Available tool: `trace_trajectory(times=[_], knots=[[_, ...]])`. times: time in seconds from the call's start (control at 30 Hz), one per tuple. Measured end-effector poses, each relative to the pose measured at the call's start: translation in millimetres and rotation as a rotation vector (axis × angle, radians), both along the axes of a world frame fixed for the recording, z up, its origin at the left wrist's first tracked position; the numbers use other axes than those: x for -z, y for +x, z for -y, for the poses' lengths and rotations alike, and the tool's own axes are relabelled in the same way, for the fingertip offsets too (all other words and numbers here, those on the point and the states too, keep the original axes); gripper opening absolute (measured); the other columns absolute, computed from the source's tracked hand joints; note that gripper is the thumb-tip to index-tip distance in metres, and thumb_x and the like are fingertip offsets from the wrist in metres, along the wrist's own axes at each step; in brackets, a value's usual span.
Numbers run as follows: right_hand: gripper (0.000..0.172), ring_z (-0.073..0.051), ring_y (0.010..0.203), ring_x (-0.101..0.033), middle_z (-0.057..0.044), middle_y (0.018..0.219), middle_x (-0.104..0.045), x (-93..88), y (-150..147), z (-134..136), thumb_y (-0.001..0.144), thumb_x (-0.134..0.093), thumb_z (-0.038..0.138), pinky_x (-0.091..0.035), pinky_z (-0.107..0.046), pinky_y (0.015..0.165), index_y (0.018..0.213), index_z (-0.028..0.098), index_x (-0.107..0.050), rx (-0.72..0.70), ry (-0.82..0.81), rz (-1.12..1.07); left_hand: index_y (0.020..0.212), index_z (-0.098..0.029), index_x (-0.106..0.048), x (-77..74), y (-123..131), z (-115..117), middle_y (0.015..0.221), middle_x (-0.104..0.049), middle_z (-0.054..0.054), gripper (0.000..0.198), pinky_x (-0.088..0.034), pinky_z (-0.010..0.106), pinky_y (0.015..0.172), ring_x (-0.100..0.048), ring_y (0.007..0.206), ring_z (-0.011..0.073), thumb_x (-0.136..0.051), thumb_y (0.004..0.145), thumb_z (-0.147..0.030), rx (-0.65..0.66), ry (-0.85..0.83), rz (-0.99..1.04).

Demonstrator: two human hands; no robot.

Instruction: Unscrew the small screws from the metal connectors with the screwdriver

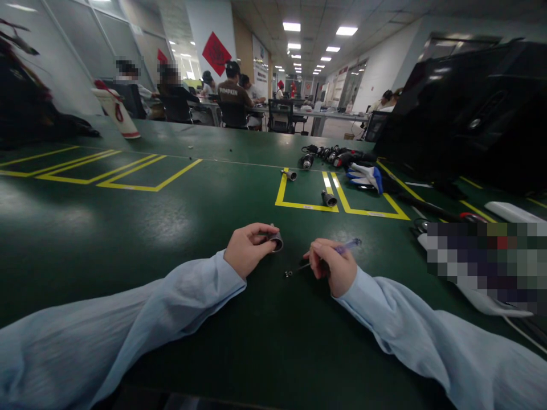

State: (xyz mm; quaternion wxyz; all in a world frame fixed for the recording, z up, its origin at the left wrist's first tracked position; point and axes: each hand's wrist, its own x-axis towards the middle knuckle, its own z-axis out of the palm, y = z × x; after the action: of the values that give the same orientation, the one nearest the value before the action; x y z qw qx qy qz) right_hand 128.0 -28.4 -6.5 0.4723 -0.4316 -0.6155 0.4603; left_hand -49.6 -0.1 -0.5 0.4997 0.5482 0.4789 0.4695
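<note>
Short grey hollow metal fitting [277, 244] sits in the L hand [247, 249], pinched btwn thumb & fingers just above the tabletop; can't tell if it touches down. Its round mouth faces R & twd viewer, so its axis looks tilted; rest hidden by the grip. R hand [334, 263] is clamped on a slim screwdriver-like tool w/ clear purple handle [349, 245]: handle points up-R & away, thin shaft slants down-L. Hands are apart; fitting lies on the L hand's inner side, to the L of R hand & a bit farther out, so L is nearer. Small dark metal bits [288, 274] lie btwn the hands, just off the shaft's end, nearer the viewer than the fitting; can't tell if tip touches them.

Farther out: dark green table [256, 353] w/ yellow tape box [305, 206]; grey metal fitting at its far-L corner [291, 175], another grey fitting by its near-R corner [329, 199]. Past that, to R: white-&-blue glove [365, 176], jumble of black & silver parts [325, 154], then bulky black case-like item [453, 97]. Far L: white tapered container w/ red cord [119, 117]. Bkgd: seated person in brown top [233, 94], others nearby.
</note>
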Motion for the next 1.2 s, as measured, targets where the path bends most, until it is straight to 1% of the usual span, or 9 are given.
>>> trace_trajectory(times=[0.23,0.37,0.5,0.6,0.7,0.83,0.93,1.03,1.2], knots=[[0.037,-0.010,0.038,-0.040,0.004,0.034,-0.040,0.2,-7,-1,0.075,-0.041,0.038,-0.031,-0.023,0.041,0.044,0.019,-0.045,-0.030,-0.091,0.008,0.084,-0.010,-0.062,-0.7,-2,1,0.088,-0.068,0.009,0.030,-0.053,0.038,0.076,-0.065,0.078,0.0204,-0.069,0.055,-0.013,0.025,-0.018,0.005],[0.036,-0.009,0.036,-0.039,0.004,0.036,-0.040,-3.6,-9,2,0.076,-0.041,0.038,-0.030,-0.022,0.040,0.045,0.019,-0.044,-0.032,-0.114,0.065,0.083,-0.009,-0.062,-0.7,-1,1,0.088,-0.068,0.009,0.029,-0.052,0.040,0.079,-0.065,0.077,0.0198,-0.069,0.055,-0.010,0.020,-0.023,0.011],[0.040,-0.008,0.032,-0.035,0.006,0.031,-0.034,-5.4,-10,3,0.075,-0.041,0.040,-0.028,-0.023,0.038,0.040,0.020,-0.040,0.012,-0.120,0.091,0.082,-0.010,-0.063,-5.1,1,3,0.087,-0.068,0.008,0.029,-0.052,0.038,0.077,-0.065,0.074,0.0186,-0.067,0.053,-0.006,0.007,-0.065,0.039],[0.041,-0.007,0.030,-0.033,0.006,0.030,-0.034,-1.4,-9,1,0.075,-0.042,0.040,-0.026,-0.023,0.037,0.040,0.020,-0.041,0.039,-0.183,0.052,0.082,-0.010,-0.064,-6.7,2,3,0.088,-0.069,0.007,0.031,-0.052,0.037,0.079,-0.065,0.074,0.0173,-0.067,0.052,-0.004,0.014,-0.091,0.090],[0.043,-0.008,0.033,-0.038,0.005,0.030,-0.037,5.8,-6,-3,0.078,-0.043,0.038,-0.033,-0.023,0.041,0.040,0.019,-0.043,0.009,-0.184,-0.070,0.083,-0.010,-0.064,-4.3,2,4,0.082,-0.069,0.005,0.033,-0.051,0.037,0.080,-0.065,0.074,0.0171,-0.067,0.052,-0.003,0.023,-0.097,0.145],[0.041,-0.010,0.041,-0.042,0.004,0.036,-0.041,7.8,-3,-3,0.082,-0.042,0.038,-0.039,-0.025,0.049,0.046,0.018,-0.046,-0.041,-0.048,-0.239,0.087,-0.010,-0.065,0.1,0,3,0.083,-0.069,0.006,0.035,-0.050,0.037,0.083,-0.065,0.078,0.0180,-0.068,0.052,-0.004,0.026,-0.087,0.167],[0.030,-0.011,0.053,-0.049,0.001,0.054,-0.053,1.0,-3,2,0.082,-0.044,0.033,-0.040,-0.025,0.052,0.059,0.017,-0.053,-0.074,0.132,-0.032,0.090,-0.011,-0.064,1.5,-1,3,0.084,-0.069,0.006,0.037,-0.049,0.037,0.083,-0.065,0.078,0.0177,-0.069,0.053,-0.005,0.045,-0.075,0.146],[0.022,-0.012,0.062,-0.052,-0.001,0.064,-0.056,-4.2,-7,6,0.083,-0.044,0.026,-0.041,-0.025,0.059,0.068,0.017,-0.056,-0.087,0.307,0.254,0.090,-0.012,-0.064,1.8,-2,3,0.085,-0.069,0.006,0.037,-0.050,0.037,0.080,-0.065,0.077,0.0180,-0.069,0.054,-0.007,0.054,-0.059,0.122],[0.015,-0.013,0.065,-0.051,-0.002,0.069,-0.056,-1.1,-12,5,0.083,-0.043,0.021,-0.042,-0.026,0.063,0.073,0.018,-0.053,-0.106,0.530,0.393,0.090,-0.011,-0.064,0.9,-1,4,0.092,-0.068,0.007,0.037,-0.050,0.035,0.081,-0.065,0.078,0.0182,-0.069,0.053,-0.009,0.065,-0.058,0.110]])
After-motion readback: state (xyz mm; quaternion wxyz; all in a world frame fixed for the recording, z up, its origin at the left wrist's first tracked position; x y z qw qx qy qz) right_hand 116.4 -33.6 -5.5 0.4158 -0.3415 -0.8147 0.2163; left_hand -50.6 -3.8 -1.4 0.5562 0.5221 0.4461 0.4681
